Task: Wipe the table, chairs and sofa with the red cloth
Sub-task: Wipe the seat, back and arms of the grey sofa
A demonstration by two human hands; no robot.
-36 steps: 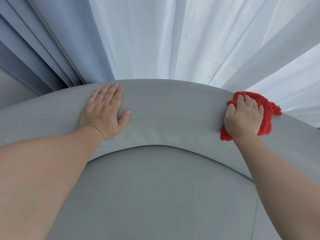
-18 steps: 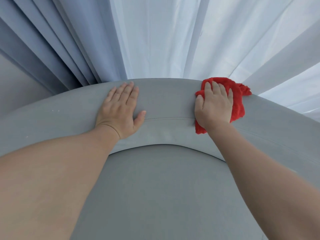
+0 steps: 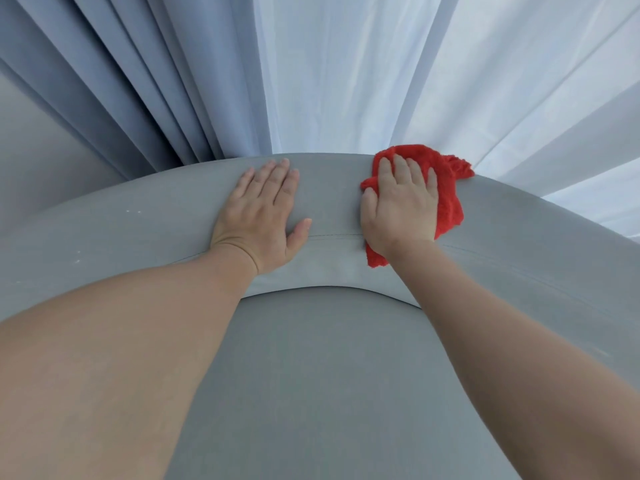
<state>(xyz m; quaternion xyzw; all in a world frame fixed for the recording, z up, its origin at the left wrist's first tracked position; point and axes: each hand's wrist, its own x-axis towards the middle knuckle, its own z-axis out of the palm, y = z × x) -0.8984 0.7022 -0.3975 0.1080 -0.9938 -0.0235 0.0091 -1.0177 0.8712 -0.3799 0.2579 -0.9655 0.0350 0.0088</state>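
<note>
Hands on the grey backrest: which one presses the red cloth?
The right hand, flat on the red cloth; the left hand rests bare on the backrest.

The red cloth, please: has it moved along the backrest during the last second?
Yes. The red cloth has slid left along the grey backrest, nearing the flat left hand.

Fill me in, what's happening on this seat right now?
A person is wiping the curved top of the grey backrest. The right hand presses the red cloth flat against it, fingers straight. The left hand rests flat on the backrest beside it, holding nothing. Pale curtains hang right behind.
</note>
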